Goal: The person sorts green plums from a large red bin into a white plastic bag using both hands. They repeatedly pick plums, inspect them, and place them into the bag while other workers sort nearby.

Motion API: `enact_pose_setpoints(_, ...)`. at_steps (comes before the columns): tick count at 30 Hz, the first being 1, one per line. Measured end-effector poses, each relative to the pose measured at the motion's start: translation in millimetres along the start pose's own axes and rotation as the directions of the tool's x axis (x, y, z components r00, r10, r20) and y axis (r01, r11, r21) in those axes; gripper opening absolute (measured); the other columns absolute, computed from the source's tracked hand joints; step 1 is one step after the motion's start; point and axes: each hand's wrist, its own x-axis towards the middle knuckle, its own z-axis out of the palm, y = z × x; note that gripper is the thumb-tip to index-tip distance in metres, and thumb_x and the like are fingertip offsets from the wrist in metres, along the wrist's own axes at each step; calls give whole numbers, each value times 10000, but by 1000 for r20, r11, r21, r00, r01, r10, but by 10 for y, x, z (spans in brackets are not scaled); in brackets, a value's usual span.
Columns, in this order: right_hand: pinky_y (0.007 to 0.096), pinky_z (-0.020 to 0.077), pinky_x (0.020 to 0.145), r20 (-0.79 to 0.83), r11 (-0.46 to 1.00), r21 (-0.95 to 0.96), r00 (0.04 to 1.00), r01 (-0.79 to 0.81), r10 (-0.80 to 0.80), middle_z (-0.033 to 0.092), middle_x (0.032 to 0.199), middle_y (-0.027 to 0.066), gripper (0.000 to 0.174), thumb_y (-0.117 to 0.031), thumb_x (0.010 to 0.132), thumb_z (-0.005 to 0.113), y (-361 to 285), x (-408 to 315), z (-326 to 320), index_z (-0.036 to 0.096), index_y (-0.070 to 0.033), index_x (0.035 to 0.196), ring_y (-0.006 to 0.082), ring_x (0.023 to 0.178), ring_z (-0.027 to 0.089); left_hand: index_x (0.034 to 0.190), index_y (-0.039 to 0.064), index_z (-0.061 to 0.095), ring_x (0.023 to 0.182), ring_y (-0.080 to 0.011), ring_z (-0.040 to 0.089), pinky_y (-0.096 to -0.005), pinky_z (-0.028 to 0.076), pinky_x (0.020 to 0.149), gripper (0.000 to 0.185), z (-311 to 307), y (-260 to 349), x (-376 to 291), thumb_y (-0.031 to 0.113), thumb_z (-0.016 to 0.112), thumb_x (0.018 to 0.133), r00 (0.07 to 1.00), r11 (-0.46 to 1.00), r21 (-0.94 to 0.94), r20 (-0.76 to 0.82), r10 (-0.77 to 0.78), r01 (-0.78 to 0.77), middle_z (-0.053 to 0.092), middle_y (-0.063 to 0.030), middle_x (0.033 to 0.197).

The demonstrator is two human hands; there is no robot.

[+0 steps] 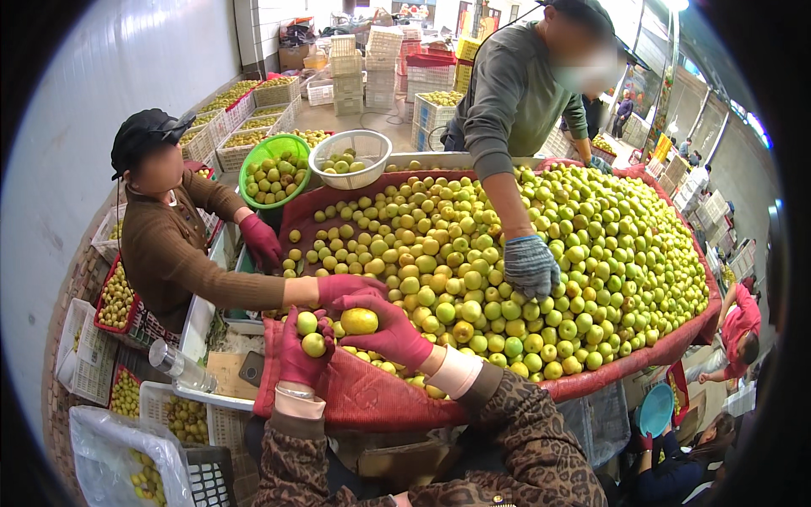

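Observation:
My left hand (299,358), in a dark pink glove, holds two small green-yellow fruits, probably jujubes: an upper fruit (306,322) and a lower fruit (313,345). Just to its right, my right hand (400,331), gloved alike, grips a larger, oval yellow fruit (359,321) between thumb and fingers. Both hands are above the near left edge of a red cloth (386,396) lining a sorting table. A broad heap of similar fruits (589,253) covers much of the cloth, piled higher to the right.
Across from me a person's striped gloved hand (531,266) rests on the heap. Another person's pink-gloved hand (348,288) reaches close beyond mine. A green basket (253,201) and a white basket (382,168) stand at the far left edge. A clear bottle (184,367) lies near a phone (251,369).

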Motion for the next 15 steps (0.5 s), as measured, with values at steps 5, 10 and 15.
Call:
enact_pose_setpoints(5, 315, 468, 966, 35, 976, 161, 989, -144, 140, 573, 1197, 62, 493, 30, 764, 748, 70, -24, -92, 534, -56, 1200, 166, 1142, 545, 1088, 13, 533, 648, -179, 555, -263, 470, 539, 529, 209, -44, -94, 512, 529, 913, 991, 999, 41, -129, 38, -33, 556, -43, 778)
enact_pose_setpoints(10, 287, 473, 945, -41, 948, 169, 959, -270, 280, 562, 1199, 54, 403, -17, 827, 708, -44, -32, -41, 529, -37, 1188, 142, 1123, 539, 1158, 33, 565, 878, -270, 649, -367, 564, 683, 514, 66, -72, -62, 484, 520, 915, 1000, 1000, 25, 11, -15, 15, 658, -98, 953)
enact_pose_setpoints(15, 334, 388, 1005, -45, 902, -430, 997, 37, -62, 544, 1162, 137, 381, -38, 860, 641, 82, -150, 202, 539, -43, 1226, 278, 1130, 508, 1065, 32, 599, 963, -283, 640, -406, 548, 837, 440, 142, -378, -135, 443, 530, 921, 998, 996, -91, 65, -11, 17, 645, -119, 1060)
